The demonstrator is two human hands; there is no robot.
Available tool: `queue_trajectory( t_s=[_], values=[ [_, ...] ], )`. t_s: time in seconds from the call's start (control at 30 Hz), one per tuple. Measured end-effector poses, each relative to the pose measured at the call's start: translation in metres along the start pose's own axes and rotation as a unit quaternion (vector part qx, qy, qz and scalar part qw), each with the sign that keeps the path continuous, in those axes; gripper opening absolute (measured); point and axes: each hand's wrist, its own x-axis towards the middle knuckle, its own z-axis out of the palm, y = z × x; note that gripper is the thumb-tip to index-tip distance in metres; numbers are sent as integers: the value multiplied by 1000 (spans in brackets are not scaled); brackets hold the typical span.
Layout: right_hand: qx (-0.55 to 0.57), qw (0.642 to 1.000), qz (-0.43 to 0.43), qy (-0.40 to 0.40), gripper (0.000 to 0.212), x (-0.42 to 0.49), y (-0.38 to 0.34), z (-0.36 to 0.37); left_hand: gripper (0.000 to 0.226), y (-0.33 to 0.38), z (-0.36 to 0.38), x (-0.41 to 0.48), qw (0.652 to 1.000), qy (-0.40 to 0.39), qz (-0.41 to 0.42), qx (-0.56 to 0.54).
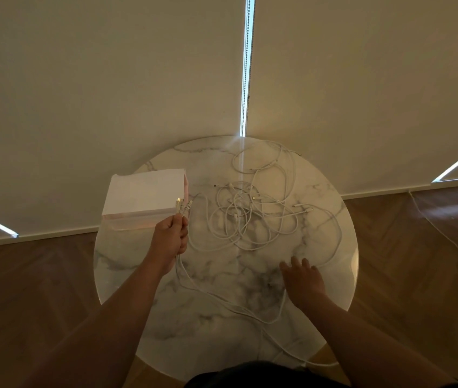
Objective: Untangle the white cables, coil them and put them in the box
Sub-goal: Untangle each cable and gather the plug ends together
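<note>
At the left of the round marble table (127, 256), a white box (143, 191) was set, partly overhanging the edge. Just right of it, several plug ends of the white cables (250, 217) were gripped in the closed left hand (170, 236), with strands trailing toward the near edge. The main tangle was spread across the middle and far right. The right hand (305, 280) was held open, fingers spread, over the near right tabletop; whether it touched the tabletop could not be told.

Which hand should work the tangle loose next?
Likely right. The right hand is open and free close to the tangle; the left hand grips the cable ends near the box.
</note>
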Motion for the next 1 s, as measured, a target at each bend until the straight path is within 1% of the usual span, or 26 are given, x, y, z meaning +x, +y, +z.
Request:
queue_trajectory(
  t_s=[0.07, 0.17, 0.23, 0.3, 0.37, 0.43, 0.5, 0.53, 0.57, 0.6, 0.63, 0.67, 0.7, 0.77, 0.8, 0.83, 0.9, 0.93, 0.97, 1.0],
  values=[
    [7, 999, -33, -30, 50, 2, 4, 7, 35, 1, -1, -1, 1000, 1, 1, -1],
    [58, 994, -36, -88, 48, 2, 9, 10, 35, 1, 0, -1, 1000, 2, 1, 0],
    [48, 994, -38, -93, 38, 0, 9, 9, 35, -1, 0, -1, 1000, 1, -1, 3],
    [31, 996, -40, -73, 28, -1, 10, 11, 35, -2, 0, -1, 1000, 3, -2, 6],
    [28, 995, -38, -83, 27, -1, 11, 13, 34, -3, 0, -1, 1000, 4, -3, 8],
    [43, 990, -30, -130, 34, -1, 11, 10, 34, -4, 0, -1, 1000, 4, -3, 9],
    [91, 973, -18, -212, 48, 0, 6, 2, 34, -4, 0, 0, 1000, 5, -2, 9],
    [128, 955, -8, -268, 53, 0, 3, -4, 34, -4, 0, 0, 1000, 5, -2, 9],
    [167, 932, 0, -321, 52, 1, 0, -10, 34, -4, 0, 0, 1000, 5, -3, 10],
    [205, 911, 2, -359, 45, 2, -3, -13, 34, -4, 0, 0, 1000, 5, -4, 10],
    [235, 899, 2, -370, 39, 3, -5, -15, 34, -4, 1, 0, 1000, 6, -4, 11],
    [258, 898, 7, -356, 36, 4, -7, -16, 34, -4, 1, 0, 1000, 6, -4, 13],
    [258, 915, 12, -310, 33, 7, -7, -16, 34, -3, 1, 0, 1000, 6, -4, 15],
    [182, 972, 9, -151, 29, 14, 1, -12, 34, -3, 1, 0, 1000, 4, -4, 19],
    [152, 985, 18, -78, 28, 15, 7, -9, 34, -3, 1, 0, 1000, 4, -4, 20],
    [134, 990, 34, -26, 27, 15, 14, -7, 34, -2, 1, -1, 1000, 4, -4, 21],
    [103, 989, 103, 15, 26, 13, 27, 1, 33, -2, 1, -1, 1000, 4, -3, 21],
    [101, 983, 153, 10, 27, 12, 32, 6, 33, -1, 1, -1, 1000, 3, -3, 21],
    [120, 970, 209, -13, 29, 12, 36, 11, 33, -1, 2, -1, 1000, 2, -4, 21],
    [155, 949, 271, -39, 32, 11, 40, 16, 34, -1, 3, -1, 1000, 3, -5, 20]
  ],
)
